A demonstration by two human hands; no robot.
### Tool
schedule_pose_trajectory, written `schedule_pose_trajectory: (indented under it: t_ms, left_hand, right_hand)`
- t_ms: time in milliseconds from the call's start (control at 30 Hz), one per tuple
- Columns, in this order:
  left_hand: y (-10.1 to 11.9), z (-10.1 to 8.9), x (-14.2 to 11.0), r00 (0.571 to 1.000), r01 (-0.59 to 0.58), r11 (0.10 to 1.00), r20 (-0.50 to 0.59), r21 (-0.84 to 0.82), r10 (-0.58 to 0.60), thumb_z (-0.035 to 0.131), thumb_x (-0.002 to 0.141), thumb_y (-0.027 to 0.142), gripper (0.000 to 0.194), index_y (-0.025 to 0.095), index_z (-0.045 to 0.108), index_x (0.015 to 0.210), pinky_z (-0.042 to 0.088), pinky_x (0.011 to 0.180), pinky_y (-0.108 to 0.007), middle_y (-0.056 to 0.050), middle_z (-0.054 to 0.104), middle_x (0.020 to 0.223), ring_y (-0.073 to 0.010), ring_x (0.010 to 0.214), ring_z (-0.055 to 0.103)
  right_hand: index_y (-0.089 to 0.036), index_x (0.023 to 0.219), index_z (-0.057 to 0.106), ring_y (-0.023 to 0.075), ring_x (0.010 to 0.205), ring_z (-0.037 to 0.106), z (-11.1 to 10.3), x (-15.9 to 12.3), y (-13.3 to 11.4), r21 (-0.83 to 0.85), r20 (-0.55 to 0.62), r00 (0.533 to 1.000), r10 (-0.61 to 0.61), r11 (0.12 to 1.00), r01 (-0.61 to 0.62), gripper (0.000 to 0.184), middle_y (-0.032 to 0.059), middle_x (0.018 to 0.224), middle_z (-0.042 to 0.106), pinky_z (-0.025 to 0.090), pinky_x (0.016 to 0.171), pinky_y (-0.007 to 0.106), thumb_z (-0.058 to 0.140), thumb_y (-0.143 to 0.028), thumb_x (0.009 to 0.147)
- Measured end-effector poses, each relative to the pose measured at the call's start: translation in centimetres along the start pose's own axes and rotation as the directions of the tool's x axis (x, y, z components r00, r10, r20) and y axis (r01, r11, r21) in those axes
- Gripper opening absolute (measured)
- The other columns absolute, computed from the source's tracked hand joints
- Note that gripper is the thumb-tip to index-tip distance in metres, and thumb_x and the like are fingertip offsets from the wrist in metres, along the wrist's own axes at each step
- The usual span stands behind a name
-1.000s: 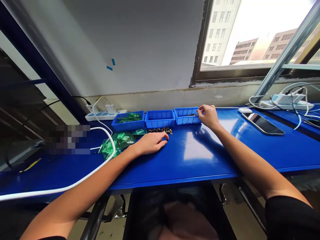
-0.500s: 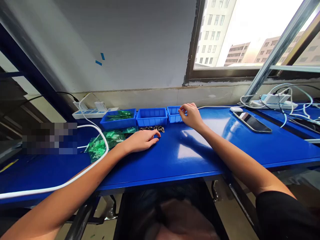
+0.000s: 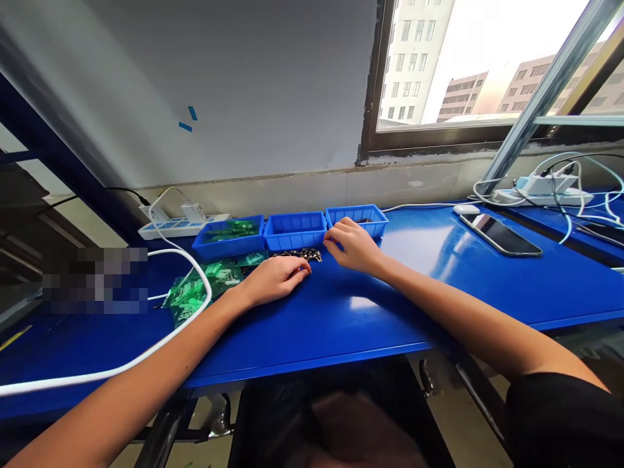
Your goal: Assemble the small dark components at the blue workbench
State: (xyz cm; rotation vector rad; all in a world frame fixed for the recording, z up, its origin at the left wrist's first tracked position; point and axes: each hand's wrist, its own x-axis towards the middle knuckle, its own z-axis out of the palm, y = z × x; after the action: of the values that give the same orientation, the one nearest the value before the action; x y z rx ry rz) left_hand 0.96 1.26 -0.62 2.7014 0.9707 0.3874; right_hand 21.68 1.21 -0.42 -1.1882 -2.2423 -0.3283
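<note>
My left hand (image 3: 277,279) rests on the blue bench beside a pile of small dark and brass-coloured parts (image 3: 303,254). Its thumb and forefinger come together at the tips; whether anything small is between them cannot be made out. My right hand (image 3: 358,250) hovers in front of the right blue bin (image 3: 377,226), fingers curled toward the thumb in a pinch. Any small thing there is hidden. Some small dark parts show inside that bin. The middle blue bin (image 3: 295,242) stands behind the pile.
The left blue bin (image 3: 229,244) holds green-bagged pieces, and more green bags (image 3: 199,289) lie before it. A white cable (image 3: 160,348) arches over my left forearm. Power strips (image 3: 168,227) and a phone (image 3: 504,235) are on the bench. A metal post (image 3: 529,97) slants at right.
My right hand has come away from over the right bin, moving left and nearer to me, toward the pile. My left hand has stayed nearly in place, its thumb and forefinger drawn closer.
</note>
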Motion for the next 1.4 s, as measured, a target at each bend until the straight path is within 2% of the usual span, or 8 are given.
schedule_pose_trajectory:
  t_ms: [233, 400, 533, 700, 867, 967, 1167, 1400]
  left_hand:
    - [0.1, -0.3, -0.2, 1.0, 0.005, 1.0, 0.028, 0.022, -0.005, 0.037, 0.085, 0.028, 0.027, 0.02, 0.062, 0.092, 0.044, 0.071, -0.024, -0.003, 0.067, 0.084, -0.0165, 0.077, 0.06]
    - [-0.2, -0.2, -0.1, 1.0, 0.011, 1.0, 0.015, 0.019, -0.011, 0.037, 0.084, 0.029, 0.028, 0.019, 0.062, 0.092, 0.044, 0.07, -0.025, -0.004, 0.068, 0.086, -0.0165, 0.076, 0.06]
    - [-0.3, -0.1, -0.1, 1.0, 0.017, 1.0, 0.024, 0.006, -0.018, 0.037, 0.085, 0.03, 0.029, 0.018, 0.062, 0.094, 0.044, 0.069, -0.025, -0.004, 0.068, 0.087, -0.0169, 0.075, 0.06]
    - [-0.2, 0.1, -0.1, 0.999, 0.034, 0.999, 0.004, -0.012, -0.034, 0.038, 0.085, 0.028, 0.026, 0.02, 0.062, 0.095, 0.044, 0.07, -0.025, -0.003, 0.068, 0.087, -0.0164, 0.077, 0.061]
    - [0.0, 0.5, -0.1, 0.975, 0.159, 0.987, -0.154, -0.032, -0.162, 0.042, 0.085, 0.029, 0.025, 0.018, 0.057, 0.102, 0.046, 0.07, -0.026, -0.003, 0.066, 0.084, -0.0164, 0.074, 0.06]
    - [0.0, 0.9, 0.0, 0.956, 0.189, 0.982, -0.23, 0.005, -0.183, 0.044, 0.084, 0.029, 0.023, 0.018, 0.057, 0.1, 0.047, 0.071, -0.027, -0.004, 0.064, 0.086, -0.0171, 0.076, 0.06]
    - [0.3, 1.1, 0.2, 0.974, 0.167, 0.978, -0.177, 0.126, -0.144, 0.047, 0.083, 0.025, 0.022, 0.02, 0.058, 0.101, 0.048, 0.076, -0.031, -0.005, 0.061, 0.093, -0.0201, 0.086, 0.059]
    - [-0.2, 1.2, 0.7, 0.97, 0.185, 0.978, -0.177, 0.093, -0.167, 0.046, 0.081, 0.019, 0.013, 0.018, 0.055, 0.089, 0.047, 0.07, -0.029, -0.003, 0.058, 0.078, -0.0173, 0.072, 0.057]
  right_hand:
    - [-0.018, 0.076, 0.061, 0.019, 0.077, 0.046, 0.5, 0.6, 0.3, -0.015, 0.019, 0.992, -0.126, 0.992, 0.127, 0.024, 0.0067, 0.073, 0.06, 0.039, 0.073, 0.031, 0.04, -0.022, 0.087]
    - [-0.019, 0.074, 0.06, 0.0185, 0.075, 0.045, 0.7, 0.5, 0.1, -0.025, 0.031, 0.988, -0.154, 0.988, 0.155, 0.026, 0.0065, 0.072, 0.06, 0.039, 0.072, 0.031, 0.038, -0.023, 0.088]
    - [-0.018, 0.077, 0.061, 0.0187, 0.077, 0.047, 0.9, 0.1, 0.0, -0.026, 0.04, 0.991, -0.125, 0.992, 0.126, 0.024, 0.0068, 0.076, 0.062, 0.039, 0.073, 0.03, 0.04, -0.024, 0.088]
    - [-0.017, 0.078, 0.061, 0.0182, 0.077, 0.051, 1.3, -0.1, -0.1, -0.01, 0.119, 0.993, -0.02, 1.0, 0.021, 0.019, 0.0058, 0.076, 0.064, 0.04, 0.072, 0.029, 0.045, -0.022, 0.086]
    - [-0.016, 0.081, 0.061, 0.0178, 0.078, 0.053, 1.2, 0.0, -0.6, 0.012, 0.212, 0.977, 0.032, 0.999, -0.035, 0.014, 0.006, 0.077, 0.065, 0.04, 0.071, 0.028, 0.048, -0.02, 0.085]
    - [-0.015, 0.084, 0.062, 0.0177, 0.081, 0.054, 1.1, 0.0, -1.0, 0.022, 0.244, 0.969, 0.026, 0.999, -0.033, 0.013, 0.0065, 0.079, 0.065, 0.041, 0.072, 0.028, 0.049, -0.019, 0.084]
    - [-0.016, 0.086, 0.062, 0.018, 0.084, 0.055, 1.3, -0.1, -1.0, 0.038, 0.246, 0.969, 0.004, 0.999, -0.013, 0.012, 0.0066, 0.084, 0.066, 0.042, 0.073, 0.028, 0.051, -0.021, 0.085]
    - [-0.015, 0.088, 0.062, 0.0189, 0.085, 0.055, 1.3, -0.2, -1.1, 0.024, 0.241, 0.969, -0.052, 0.999, 0.047, 0.014, 0.0076, 0.084, 0.065, 0.042, 0.075, 0.029, 0.051, -0.022, 0.085]
